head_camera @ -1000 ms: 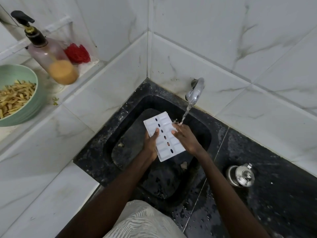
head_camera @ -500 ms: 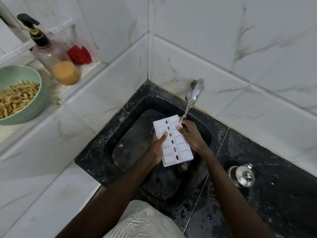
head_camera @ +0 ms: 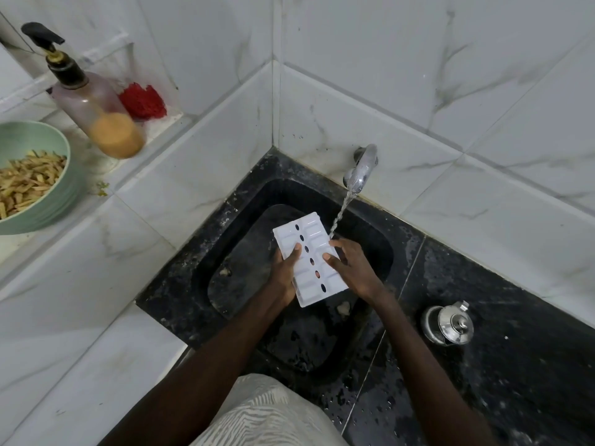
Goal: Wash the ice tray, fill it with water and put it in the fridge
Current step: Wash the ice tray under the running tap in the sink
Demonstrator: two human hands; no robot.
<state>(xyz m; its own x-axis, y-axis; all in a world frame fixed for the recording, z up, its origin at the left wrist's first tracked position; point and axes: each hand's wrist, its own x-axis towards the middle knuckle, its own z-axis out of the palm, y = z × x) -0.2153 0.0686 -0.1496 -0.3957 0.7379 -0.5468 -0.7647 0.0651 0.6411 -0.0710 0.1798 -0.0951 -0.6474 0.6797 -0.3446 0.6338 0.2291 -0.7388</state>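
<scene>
A white ice tray (head_camera: 314, 239) with a row of dark oval holes down its middle is held over the black sink (head_camera: 244, 226). My left hand (head_camera: 285, 268) grips its left edge, thumb lying on top. My right hand (head_camera: 352, 268) holds the right edge, thumb pressed on the tray's face. Water runs from the chrome tap (head_camera: 362, 169) and falls at the tray's far right edge, by my right fingers. The tray tilts with its far end toward the tap.
A soap pump bottle (head_camera: 96, 114) and a red scrubber (head_camera: 143, 101) stand on the left ledge beside a green bowl (head_camera: 61, 188) of food strips. A small steel lidded pot (head_camera: 449, 323) sits on the wet black counter right of the sink.
The tray has shifted right and a little nearer to me, now sitting closer under the stream. My right thumb has moved onto the tray's face. Both hands still hold it.
</scene>
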